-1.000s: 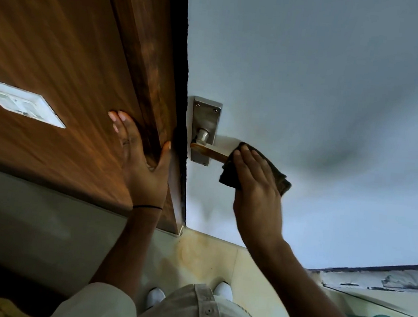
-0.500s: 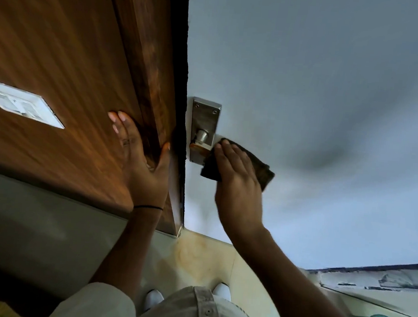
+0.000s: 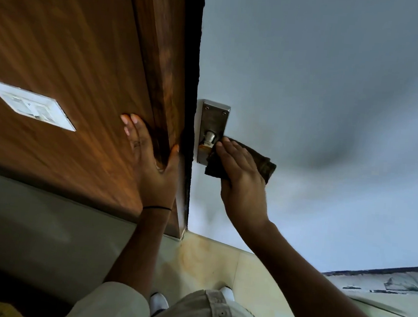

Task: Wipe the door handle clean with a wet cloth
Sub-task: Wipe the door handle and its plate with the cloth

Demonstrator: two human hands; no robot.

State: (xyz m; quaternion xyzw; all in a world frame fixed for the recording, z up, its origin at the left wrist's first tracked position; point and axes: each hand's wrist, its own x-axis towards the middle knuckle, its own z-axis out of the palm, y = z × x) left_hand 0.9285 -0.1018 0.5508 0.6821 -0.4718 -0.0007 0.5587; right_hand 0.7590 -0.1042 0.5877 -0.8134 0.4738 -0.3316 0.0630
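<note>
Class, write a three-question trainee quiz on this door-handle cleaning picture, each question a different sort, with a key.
1. True or false: the right hand presses a dark cloth against the handle.
2. Where does the left hand rest? A) on the wooden frame B) on the metal plate C) on the floor
3. Fill in: the wrist of the left hand wears a thin black ____.

Key: 1 true; 2 A; 3 band
</note>
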